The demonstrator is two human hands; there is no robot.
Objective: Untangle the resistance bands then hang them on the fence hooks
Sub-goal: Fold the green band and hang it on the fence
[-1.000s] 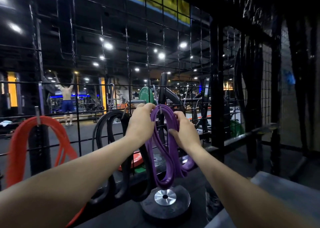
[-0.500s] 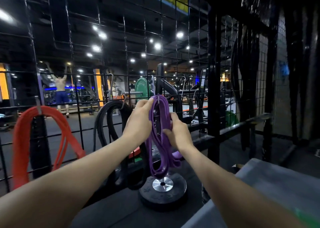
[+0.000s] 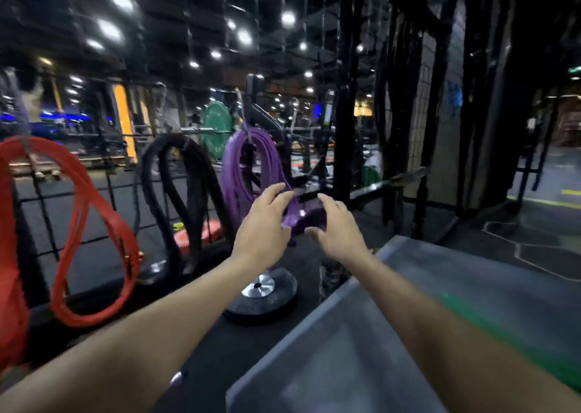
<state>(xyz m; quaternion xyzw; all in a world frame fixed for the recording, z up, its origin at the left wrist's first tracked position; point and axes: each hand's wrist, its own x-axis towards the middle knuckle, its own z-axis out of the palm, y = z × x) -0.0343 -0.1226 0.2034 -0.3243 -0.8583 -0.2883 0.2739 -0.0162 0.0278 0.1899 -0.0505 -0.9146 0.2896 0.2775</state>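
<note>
Hanging blurred on the fence [image 3: 47,192], purple band [image 3: 232,167]; both hands' fingers [image 3: 276,192] spread, empty.

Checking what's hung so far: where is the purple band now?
In the head view, the purple band hangs on the fence at centre, right of the black bands, above both open hands.

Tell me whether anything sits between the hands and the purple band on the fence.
Nothing visible does. The purple band already hangs on the fence, and the left hand and right hand are open right in front of its lower loop.
</note>
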